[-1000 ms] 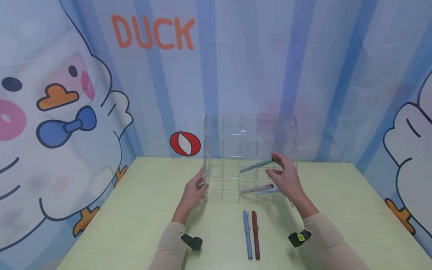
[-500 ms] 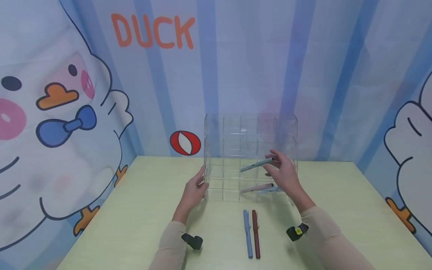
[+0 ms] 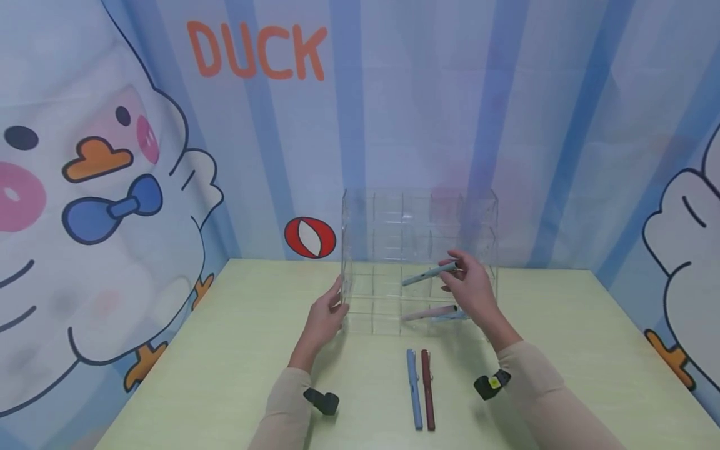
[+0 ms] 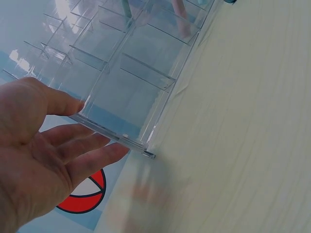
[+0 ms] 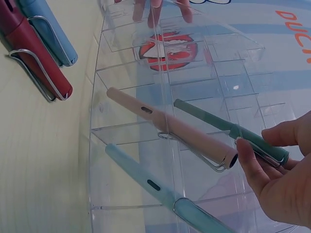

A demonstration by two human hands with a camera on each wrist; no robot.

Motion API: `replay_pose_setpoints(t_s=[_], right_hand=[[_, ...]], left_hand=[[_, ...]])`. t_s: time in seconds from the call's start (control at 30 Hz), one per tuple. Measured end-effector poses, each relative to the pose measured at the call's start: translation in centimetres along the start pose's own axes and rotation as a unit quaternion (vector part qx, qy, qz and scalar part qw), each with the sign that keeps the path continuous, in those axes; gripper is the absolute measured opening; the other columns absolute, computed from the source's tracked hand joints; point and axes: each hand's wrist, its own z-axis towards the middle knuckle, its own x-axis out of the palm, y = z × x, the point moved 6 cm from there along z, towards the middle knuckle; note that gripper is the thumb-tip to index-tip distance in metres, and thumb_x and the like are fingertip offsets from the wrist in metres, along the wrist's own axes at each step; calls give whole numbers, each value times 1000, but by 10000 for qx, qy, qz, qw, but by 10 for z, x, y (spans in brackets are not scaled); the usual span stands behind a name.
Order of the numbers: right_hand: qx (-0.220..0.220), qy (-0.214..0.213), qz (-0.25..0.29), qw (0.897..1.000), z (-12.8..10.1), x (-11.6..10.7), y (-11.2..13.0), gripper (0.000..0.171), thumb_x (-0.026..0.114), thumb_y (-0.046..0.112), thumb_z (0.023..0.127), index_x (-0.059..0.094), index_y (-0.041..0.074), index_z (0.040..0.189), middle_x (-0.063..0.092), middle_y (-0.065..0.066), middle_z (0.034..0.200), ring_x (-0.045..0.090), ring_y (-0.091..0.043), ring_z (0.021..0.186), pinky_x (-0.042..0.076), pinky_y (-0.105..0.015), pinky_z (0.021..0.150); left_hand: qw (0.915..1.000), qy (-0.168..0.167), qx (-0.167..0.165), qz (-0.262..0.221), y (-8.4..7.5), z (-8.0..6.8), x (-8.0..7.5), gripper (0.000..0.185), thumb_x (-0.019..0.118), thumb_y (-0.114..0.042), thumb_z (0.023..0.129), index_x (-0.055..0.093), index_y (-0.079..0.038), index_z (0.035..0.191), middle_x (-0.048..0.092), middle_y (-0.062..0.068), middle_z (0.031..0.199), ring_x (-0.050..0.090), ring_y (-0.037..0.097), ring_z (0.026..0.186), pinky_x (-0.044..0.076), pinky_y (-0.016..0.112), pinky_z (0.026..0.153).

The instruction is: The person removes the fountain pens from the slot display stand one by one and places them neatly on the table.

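A clear acrylic organizer (image 3: 388, 250) with a grid of compartments stands on the pale green table (image 3: 225, 350). My left hand (image 3: 337, 300) lies open against its left side, with straight fingers on the lower corner of the organizer (image 4: 126, 87). My right hand (image 3: 458, 270) pinches the cap end of a green pen (image 3: 430, 274) that pokes out of a middle compartment. In the right wrist view my right hand (image 5: 266, 145) has thumb and finger on either side of that green pen (image 5: 218, 124). A pink pen (image 5: 170, 128) and a light blue pen (image 5: 146, 182) lie in the cells below.
On the table in front of the organizer, a blue pen (image 3: 414, 387) and a dark red pen (image 3: 428, 387) lie side by side between my forearms. A cartoon duck backdrop hangs behind and to both sides. A red and white round mark (image 3: 310, 238) sits left of the organizer.
My right hand has moved in from spread fingers beside the green pen until its fingers are on the pen's cap end. The left hand and the organizer have stayed put.
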Motion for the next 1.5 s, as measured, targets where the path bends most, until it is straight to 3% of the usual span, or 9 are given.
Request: replay_pose_setpoints(t_s=[0.77,1.13,1.5], right_hand=[[160,30,247,9996,3,2,-6,54,57,0,98,38,-2,149,61,-24,126,61,-35,118,57,-29,82],[217,-267,415,9985,2,-2,-7,54,59,2,98,40,-1,149,61,-23,126,63,-32,116,56,-30,84],[4,-576,607,9965,-2,-9,2,54,61,3,97,41,-4,146,61,-25,127,65,-5,98,56,-24,80]], left_hand=[[10000,14,-67,56,1,-1,2,68,55,-8,102,27,-31,159,41,18,154,50,40,132,56,47,80],[10000,52,29,-7,1,0,1,68,54,-5,101,27,-29,159,41,21,153,50,40,131,56,49,81],[10000,33,-10,-33,2,1,0,68,54,-7,102,27,-31,159,40,19,154,49,41,132,56,49,81]])
